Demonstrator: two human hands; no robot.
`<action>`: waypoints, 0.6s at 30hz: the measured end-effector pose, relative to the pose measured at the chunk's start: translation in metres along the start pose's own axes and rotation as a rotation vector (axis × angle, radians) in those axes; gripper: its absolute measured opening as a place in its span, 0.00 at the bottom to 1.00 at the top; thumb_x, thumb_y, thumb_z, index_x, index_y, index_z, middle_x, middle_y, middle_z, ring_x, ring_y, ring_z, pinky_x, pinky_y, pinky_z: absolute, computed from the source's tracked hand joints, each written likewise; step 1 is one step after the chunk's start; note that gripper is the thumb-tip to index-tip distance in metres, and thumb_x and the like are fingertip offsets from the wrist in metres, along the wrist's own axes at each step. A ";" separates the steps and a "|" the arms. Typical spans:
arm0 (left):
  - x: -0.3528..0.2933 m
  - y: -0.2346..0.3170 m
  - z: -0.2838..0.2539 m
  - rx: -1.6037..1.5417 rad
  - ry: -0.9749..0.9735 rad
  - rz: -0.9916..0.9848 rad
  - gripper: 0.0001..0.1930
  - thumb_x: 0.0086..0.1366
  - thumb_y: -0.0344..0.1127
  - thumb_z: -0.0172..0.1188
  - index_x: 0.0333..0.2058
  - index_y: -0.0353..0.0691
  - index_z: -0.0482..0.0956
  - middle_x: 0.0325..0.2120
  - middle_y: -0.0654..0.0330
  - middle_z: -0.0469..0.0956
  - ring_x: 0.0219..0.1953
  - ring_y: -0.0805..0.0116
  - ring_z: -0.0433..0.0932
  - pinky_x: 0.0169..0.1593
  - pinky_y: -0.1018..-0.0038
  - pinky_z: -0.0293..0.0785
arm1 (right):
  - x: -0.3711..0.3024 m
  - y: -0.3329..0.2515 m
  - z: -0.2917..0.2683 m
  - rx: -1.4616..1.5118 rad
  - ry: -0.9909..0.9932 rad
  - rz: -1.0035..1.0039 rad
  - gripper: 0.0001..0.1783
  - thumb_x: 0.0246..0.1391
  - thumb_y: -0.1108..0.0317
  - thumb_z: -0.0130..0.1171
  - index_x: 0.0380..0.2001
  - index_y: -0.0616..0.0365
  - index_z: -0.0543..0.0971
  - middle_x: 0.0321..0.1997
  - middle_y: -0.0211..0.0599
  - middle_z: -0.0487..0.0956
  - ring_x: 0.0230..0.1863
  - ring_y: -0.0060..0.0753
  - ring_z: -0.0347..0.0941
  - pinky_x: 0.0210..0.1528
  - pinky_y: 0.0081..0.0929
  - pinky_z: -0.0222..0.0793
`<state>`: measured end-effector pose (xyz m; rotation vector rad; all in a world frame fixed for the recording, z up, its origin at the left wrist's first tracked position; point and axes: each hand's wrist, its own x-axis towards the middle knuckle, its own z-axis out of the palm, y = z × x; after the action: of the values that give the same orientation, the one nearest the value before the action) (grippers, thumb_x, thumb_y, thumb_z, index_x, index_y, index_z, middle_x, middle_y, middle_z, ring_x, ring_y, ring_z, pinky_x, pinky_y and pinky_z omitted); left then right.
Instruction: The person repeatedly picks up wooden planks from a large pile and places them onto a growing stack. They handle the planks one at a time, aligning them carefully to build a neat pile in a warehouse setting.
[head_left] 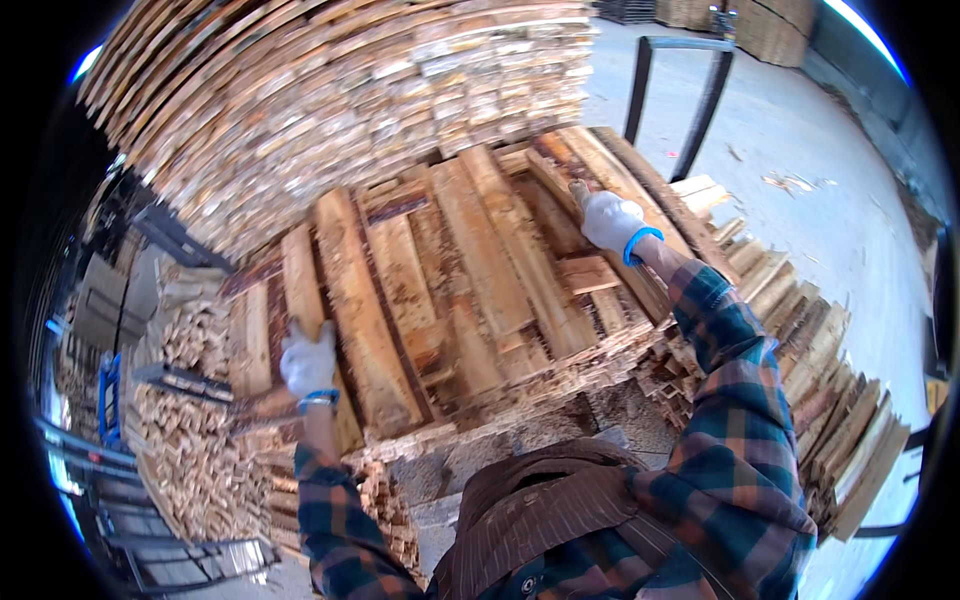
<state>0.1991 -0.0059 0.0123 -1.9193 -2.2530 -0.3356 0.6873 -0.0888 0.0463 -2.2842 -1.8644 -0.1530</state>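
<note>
My left hand [308, 366], in a white glove with a blue cuff, straddles a narrow wooden board [302, 268] at the left of a layered stack. Its thumb and fingers sit at the board's two edges. Farther off to the right, my right hand [612, 222], gloved the same way, rests by the dark-edged boards [552, 176] with a finger stretched out; its other fingers are partly hidden. Between my hands lie a wide pale board [365, 310] and several more rough boards, side by side with dark gaps. A short wood piece [588, 273] lies just below my right hand.
A tall pile of stacked boards [400, 90] rises behind. Loose wood pieces are heaped at the left [200, 430], and slats [800, 360] lean along the right. A dark metal frame [680, 45] stands at the far right on the grey floor [780, 130].
</note>
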 end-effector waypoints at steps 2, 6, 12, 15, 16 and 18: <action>-0.007 0.012 -0.011 -0.035 -0.052 -0.020 0.37 0.60 0.65 0.53 0.59 0.43 0.66 0.42 0.40 0.75 0.42 0.40 0.78 0.44 0.53 0.76 | -0.004 0.030 -0.035 0.324 -0.055 0.100 0.23 0.51 0.61 0.56 0.47 0.65 0.78 0.32 0.55 0.82 0.35 0.48 0.81 0.37 0.40 0.74; -0.002 0.019 -0.006 0.025 -0.005 0.015 0.32 0.63 0.61 0.51 0.57 0.45 0.68 0.42 0.40 0.75 0.39 0.39 0.79 0.41 0.53 0.77 | 0.012 0.055 0.012 0.857 0.163 0.201 0.27 0.44 0.63 0.60 0.51 0.57 0.78 0.40 0.50 0.83 0.39 0.40 0.80 0.47 0.33 0.73; 0.008 -0.013 0.030 0.224 0.250 0.121 0.31 0.62 0.65 0.50 0.55 0.51 0.72 0.34 0.50 0.77 0.25 0.53 0.80 0.23 0.65 0.77 | 0.051 0.002 0.083 0.401 -0.043 0.298 0.15 0.55 0.67 0.47 0.42 0.52 0.80 0.43 0.53 0.79 0.44 0.55 0.78 0.46 0.44 0.75; 0.008 -0.024 0.026 0.172 0.165 0.095 0.32 0.64 0.65 0.48 0.59 0.51 0.69 0.41 0.45 0.77 0.31 0.46 0.80 0.31 0.59 0.78 | 0.023 -0.011 0.039 0.312 0.026 -0.106 0.19 0.55 0.69 0.49 0.50 0.51 0.77 0.44 0.52 0.78 0.46 0.53 0.77 0.49 0.42 0.73; 0.008 -0.026 0.026 0.123 0.146 0.088 0.33 0.64 0.64 0.48 0.59 0.50 0.68 0.43 0.43 0.76 0.34 0.43 0.80 0.35 0.57 0.78 | 0.016 0.007 0.019 0.353 0.128 -0.240 0.23 0.56 0.66 0.53 0.56 0.48 0.74 0.47 0.50 0.78 0.48 0.50 0.76 0.50 0.40 0.72; 0.004 -0.002 0.010 0.079 0.051 0.070 0.34 0.64 0.65 0.47 0.61 0.48 0.66 0.45 0.39 0.73 0.40 0.41 0.78 0.42 0.54 0.76 | -0.002 0.045 -0.060 0.379 -0.106 0.254 0.28 0.58 0.57 0.56 0.62 0.44 0.68 0.55 0.46 0.77 0.52 0.45 0.76 0.53 0.37 0.72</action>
<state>0.1966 0.0004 0.0036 -1.9221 -2.1285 -0.2791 0.7337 -0.1119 0.1010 -2.2610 -1.4719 0.3349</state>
